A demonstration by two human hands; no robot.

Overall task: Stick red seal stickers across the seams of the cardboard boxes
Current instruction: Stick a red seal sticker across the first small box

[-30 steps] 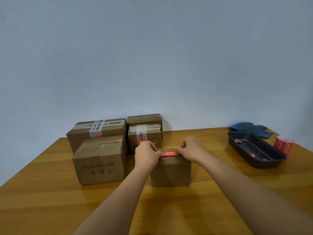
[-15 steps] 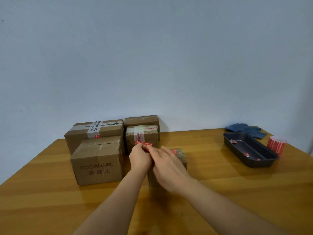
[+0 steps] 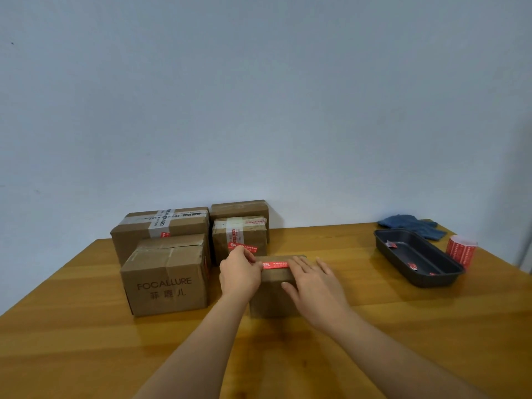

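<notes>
fingers (image 3: 305, 264) of the right hand (image 3: 313, 292), pinching a second ago, now press flat on the sticker (image 3: 275, 264) atop the box (image 3: 273, 298) while the left hand (image 3: 240, 273) pinches its end, so it's nearly sealed.

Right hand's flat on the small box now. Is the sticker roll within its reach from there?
Probably yes. The sticker roll stands at the table's right edge, on the right hand's side; only the black tray lies between, low enough to reach over.
</notes>
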